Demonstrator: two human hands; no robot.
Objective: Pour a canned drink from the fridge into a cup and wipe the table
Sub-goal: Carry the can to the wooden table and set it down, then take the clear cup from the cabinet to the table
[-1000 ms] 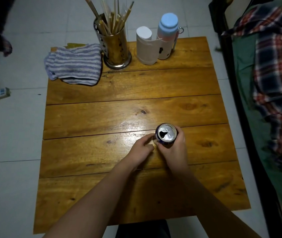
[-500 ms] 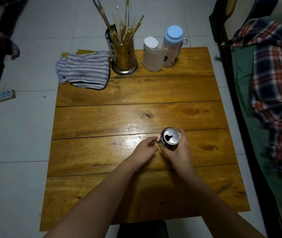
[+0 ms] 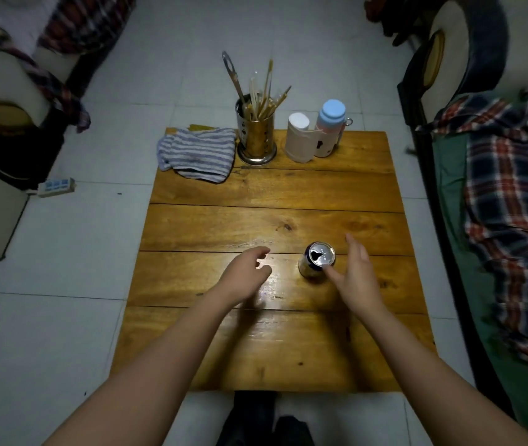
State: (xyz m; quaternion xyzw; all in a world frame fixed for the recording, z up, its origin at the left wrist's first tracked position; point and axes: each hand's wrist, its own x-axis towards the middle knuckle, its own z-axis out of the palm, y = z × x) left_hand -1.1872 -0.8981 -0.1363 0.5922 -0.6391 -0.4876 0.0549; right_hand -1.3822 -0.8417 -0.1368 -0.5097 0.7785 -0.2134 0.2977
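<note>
- While the can [image 3: 317, 259] stands upright on the wooden table [image 3: 288, 188], a little right of the middle, its top is already open — the dark mouth shows in the silver lid — so fetching and opening look done.
- Right hand [image 3: 357, 278] sits just beside the can on its right, fingers straight and spread, holding nothing; the thumb tip lies at the can's near rim, though whether it touches is hard to tell from above.
- Left hand [image 3: 245, 272] hovers over the table well left of the can, fingers loosely curled with a gap between thumb and forefinger; it seems to hold nothing, but the blur leaves that unsure.
- Pouring is not yet done: the white cup [image 3: 299, 138] stands at the far edge, well apart from the can, just beside a bottle [image 3: 330, 128] with a pale blue cap.
- Wiping is also left — the striped cloth [image 3: 198, 154] lies bunched at the far left corner, next to a metal holder [image 3: 256, 136] of chopsticks.
- My reading: the next step is bringing cup and can together, then pouring, then the cloth.
</note>
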